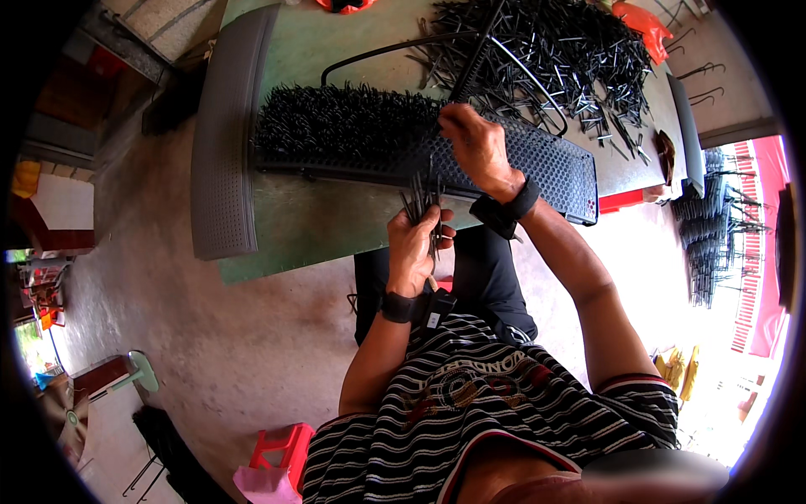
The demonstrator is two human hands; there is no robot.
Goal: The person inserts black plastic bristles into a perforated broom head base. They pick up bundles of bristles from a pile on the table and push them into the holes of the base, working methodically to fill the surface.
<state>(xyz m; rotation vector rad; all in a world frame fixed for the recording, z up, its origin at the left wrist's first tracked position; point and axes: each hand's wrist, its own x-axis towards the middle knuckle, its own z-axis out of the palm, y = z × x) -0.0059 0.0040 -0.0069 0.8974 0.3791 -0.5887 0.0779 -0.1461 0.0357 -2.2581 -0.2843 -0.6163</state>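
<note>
My left hand (pixel 410 252) is closed around a bunch of thin black strips (pixel 420 195), which stick up past the fingers just below the front edge of a perforated black panel (pixel 546 164). Above that panel my right hand (pixel 478 151) pinches with thumb and forefinger; what lies between the fingertips is too small and dark to make out. Left of the right hand, a dense patch of upright black strips (pixel 344 122) fills the panel's holes. The holes to the right of my hand are bare. The panel lies on a green tabletop (pixel 327 220).
A large heap of loose black strips (pixel 554 59) covers the table's far right. Bent black bars (pixel 395 42) rise behind the panel. A grey perforated board (pixel 231 143) lines the table's left edge. A red stool (pixel 281 454) stands on the floor at lower left.
</note>
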